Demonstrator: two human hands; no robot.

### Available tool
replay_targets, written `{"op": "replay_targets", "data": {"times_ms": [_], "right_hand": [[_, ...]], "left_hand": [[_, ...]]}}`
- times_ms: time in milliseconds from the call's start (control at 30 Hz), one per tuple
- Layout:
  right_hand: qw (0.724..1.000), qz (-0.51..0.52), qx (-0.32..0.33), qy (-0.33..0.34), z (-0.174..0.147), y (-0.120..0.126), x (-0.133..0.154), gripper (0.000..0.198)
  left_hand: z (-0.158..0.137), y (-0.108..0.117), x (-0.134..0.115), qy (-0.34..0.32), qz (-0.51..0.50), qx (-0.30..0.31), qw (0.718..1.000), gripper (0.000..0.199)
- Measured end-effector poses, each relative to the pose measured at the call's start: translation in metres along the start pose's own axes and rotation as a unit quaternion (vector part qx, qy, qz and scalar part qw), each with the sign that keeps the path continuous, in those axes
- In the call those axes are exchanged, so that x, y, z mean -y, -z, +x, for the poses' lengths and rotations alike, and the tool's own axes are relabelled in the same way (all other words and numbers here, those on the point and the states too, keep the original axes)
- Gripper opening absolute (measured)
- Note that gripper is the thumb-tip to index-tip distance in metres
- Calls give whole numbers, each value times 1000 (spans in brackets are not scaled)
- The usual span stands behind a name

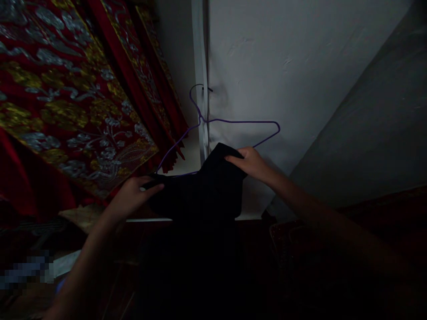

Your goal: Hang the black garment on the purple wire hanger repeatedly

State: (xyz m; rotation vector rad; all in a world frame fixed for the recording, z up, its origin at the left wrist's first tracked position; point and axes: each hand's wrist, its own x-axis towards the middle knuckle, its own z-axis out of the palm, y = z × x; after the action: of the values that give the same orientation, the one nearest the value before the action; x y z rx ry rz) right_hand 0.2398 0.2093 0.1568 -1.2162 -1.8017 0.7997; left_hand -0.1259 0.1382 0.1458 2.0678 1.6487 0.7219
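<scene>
A purple wire hanger (247, 121) hangs by its hook from a small dark peg at the wall's edge. Against its lower bar is a black garment (203, 195); its lower part fades into the dark, so its kind cannot be made out. My left hand (136, 193) pinches the garment's upper left edge, close to the hanger's left corner. With thumb and fingers, my right hand (248, 162) grips the raised upper right part of the cloth, just below the hanger's right arm. How far the cloth wraps the bar is hidden.
Red cloth with gold and silver embroidery (66, 102) hangs at the left. A pale wall (267, 58) stands behind the hanger, with a narrow white vertical strip (196, 40) along it. Dim, partly blurred items lie at the lower left. Much of the lower area is too dark to read.
</scene>
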Motion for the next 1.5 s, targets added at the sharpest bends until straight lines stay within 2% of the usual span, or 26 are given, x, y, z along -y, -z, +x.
{"op": "replay_targets", "data": {"times_ms": [133,167,233,333,433,567,700,767,800,867,933,967,1033,1167,1233,1367,1433,1500], "right_hand": [[1000,-2,-21,14,-2,-4,-4,38],[1000,-4,-21,19,-3,-5,-6,38],[1000,-4,-21,21,-2,-6,-10,37],[999,-8,-29,14,-2,-6,-13,37],[1000,16,-17,-3,-6,-12,-10,36],[997,77,2,-21,-13,-32,-5,33],[998,67,-20,8,-18,-46,-8,27],[994,58,-69,64,-20,-42,-12,21],[987,52,-115,97,-22,-36,-15,21],[960,41,-240,137,-23,-19,-24,36],[932,45,-340,121,-20,2,-34,55],[926,55,-360,98,-17,13,-39,62],[938,76,-335,51,-11,34,-47,64],[971,59,-229,30,-4,63,-43,30],[981,24,-189,37,-10,71,-34,22],[996,-6,-86,25,-30,87,-15,22],[999,43,-20,-17,-38,98,-9,24],[990,113,39,-77,-42,110,-5,25]], "left_hand": [[16,14,3,56,0,150,987,39],[19,16,3,57,-3,168,984,37],[22,21,2,44,-15,167,985,34],[21,26,-7,14,-34,108,993,35],[24,25,-23,-40,-38,-8,998,35],[41,15,-53,-155,-75,-153,973,27],[57,8,-77,-187,-79,-207,957,36],[61,8,-79,-179,-24,-232,956,36],[62,8,-78,-175,4,-249,952,34],[62,10,-73,-176,43,-280,943,29],[63,12,-71,-184,60,-294,936,26],[64,12,-71,-188,67,-291,936,25],[66,14,-72,-190,83,-276,939,25],[72,19,-69,-194,91,-284,935,25],[73,22,-63,-193,95,-305,928,27],[68,25,-50,-179,85,-305,932,34],[64,25,-46,-163,53,-284,943,41],[62,23,-45,-145,27,-275,950,50]]}}
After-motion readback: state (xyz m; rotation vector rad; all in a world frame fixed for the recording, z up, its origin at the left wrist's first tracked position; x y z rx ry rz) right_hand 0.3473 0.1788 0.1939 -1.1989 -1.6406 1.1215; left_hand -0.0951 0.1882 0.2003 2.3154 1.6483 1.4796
